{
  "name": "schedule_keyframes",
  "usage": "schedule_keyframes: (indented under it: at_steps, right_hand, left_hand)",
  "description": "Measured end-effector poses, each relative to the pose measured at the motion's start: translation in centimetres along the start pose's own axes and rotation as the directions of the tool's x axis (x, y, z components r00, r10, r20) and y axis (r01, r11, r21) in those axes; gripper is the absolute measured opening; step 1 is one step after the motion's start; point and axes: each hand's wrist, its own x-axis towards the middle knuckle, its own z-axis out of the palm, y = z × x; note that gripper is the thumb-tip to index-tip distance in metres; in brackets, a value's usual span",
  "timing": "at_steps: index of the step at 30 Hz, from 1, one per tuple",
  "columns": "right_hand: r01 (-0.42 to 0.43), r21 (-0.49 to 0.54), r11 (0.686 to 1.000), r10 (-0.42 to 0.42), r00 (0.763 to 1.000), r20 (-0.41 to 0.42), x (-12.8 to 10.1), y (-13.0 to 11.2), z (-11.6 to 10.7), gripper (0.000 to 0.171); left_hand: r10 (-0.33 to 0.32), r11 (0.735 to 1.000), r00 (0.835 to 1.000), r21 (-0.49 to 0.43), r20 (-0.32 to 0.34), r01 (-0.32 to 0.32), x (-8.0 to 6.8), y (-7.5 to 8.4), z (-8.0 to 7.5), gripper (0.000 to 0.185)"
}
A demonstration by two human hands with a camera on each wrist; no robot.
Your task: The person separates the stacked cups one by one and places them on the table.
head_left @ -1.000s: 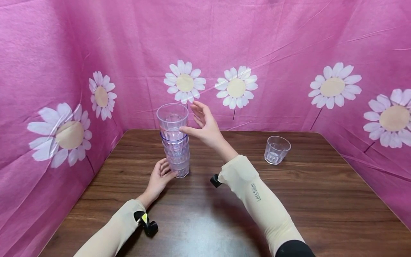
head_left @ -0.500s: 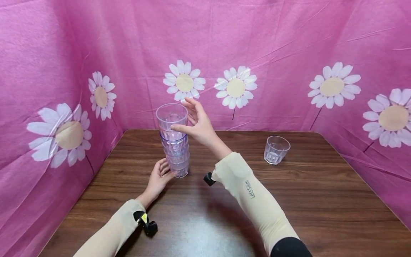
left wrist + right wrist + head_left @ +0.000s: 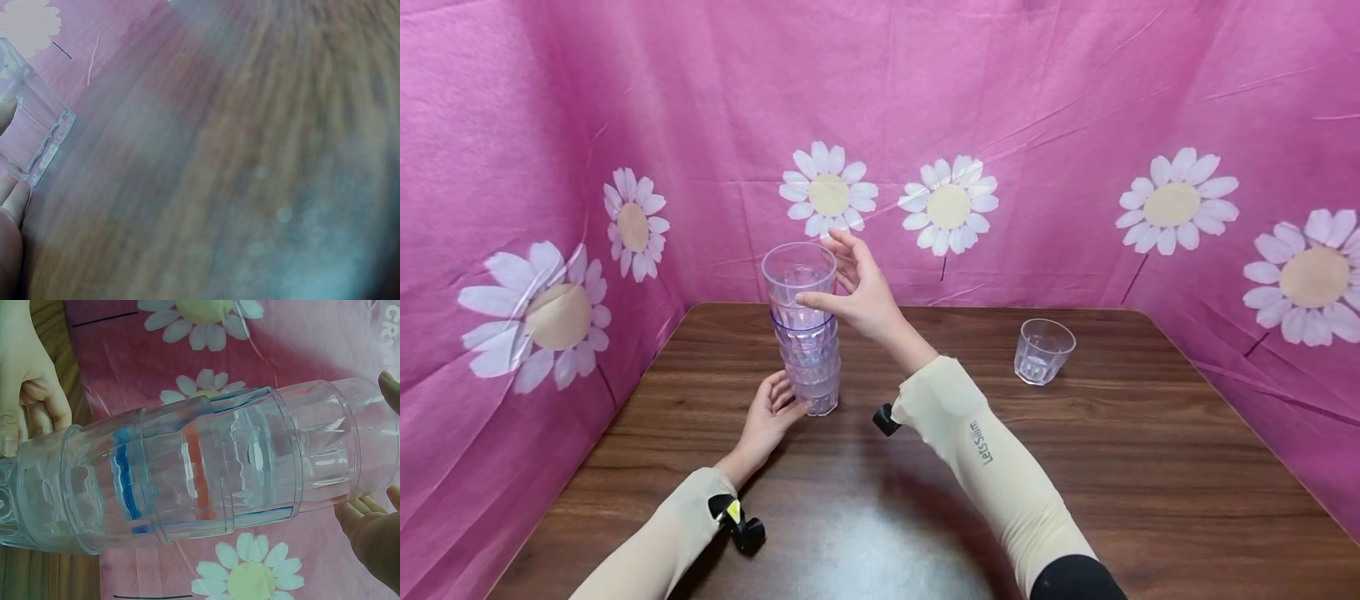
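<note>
Probably the tall stack of cups (image 3: 807, 340), upright on the table (image 3: 865, 508), would topple if the right hand (image 3: 868, 292), gripping its top, pushed sideways while the left hand (image 3: 767, 418), holding its base, slipped.

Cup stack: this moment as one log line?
cup stack: upright; left grip: around bottom cup; right grip: around top cup; lone cup: apart

In the left wrist view, the tabletop (image 3: 219, 187) is blurred, and the stack of cups (image 3: 37, 128) and the left hand (image 3: 9, 244) are cut off at the edge. The right hand (image 3: 375, 540) and some lettering (image 3: 390, 330) are cropped by the right wrist view's edge.
</note>
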Motion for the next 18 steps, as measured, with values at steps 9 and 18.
schedule_keyframes:
  at_steps: [9, 18]
  right_hand:
    - [-0.032, -0.029, 0.999, 0.032, 0.999, -0.008, 0.22, -0.12, 0.14, 0.09]
    - [-0.04, -0.049, 0.998, 0.04, 0.999, -0.006, 0.37, -0.2, 0.32, 0.092]
  left_hand:
    - [-0.002, 1.0, 1.0, -0.011, -0.008, 0.002, 0.02, 0.07, 0.04, 0.065]
    - [-0.009, 1.0, 1.0, -0.001, -0.008, 0.009, -0.1, 0.21, 0.1, 0.065]
